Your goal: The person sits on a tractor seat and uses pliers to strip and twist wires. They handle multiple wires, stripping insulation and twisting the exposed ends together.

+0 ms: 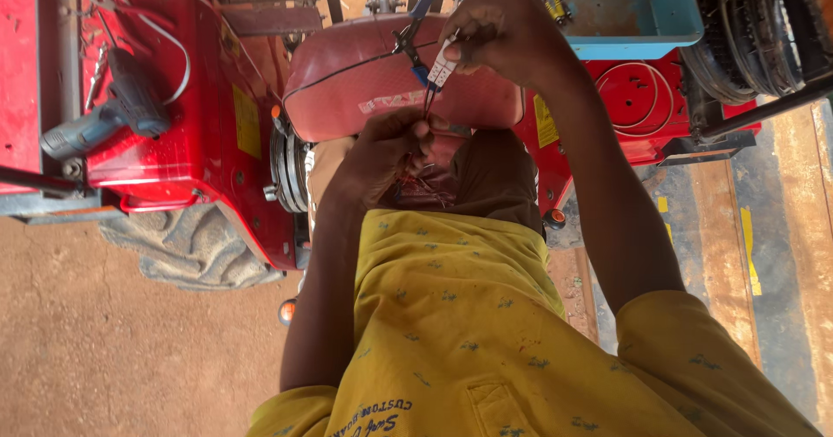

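Observation:
My right hand (508, 33) is raised over a red machine and is closed around blue-handled pliers (415, 27) and a small white connector (441, 71). Thin dark wires (427, 103) run down from the connector into my left hand (382, 155), which pinches them just below. Both hands are close together above my lap, where brown trousers (495, 177) and a yellow shirt (451, 315) show. More loose wire strands lie tangled under my left hand.
A red machine body (208, 124) with a rounded red tank (347, 81) fills the top. A grey-blue power drill (104, 116) rests on it at left. A tyre (191, 246), a blue tray (625, 12) and coiled cables (746, 29) surround me. Dirt floor (104, 350) lies lower left.

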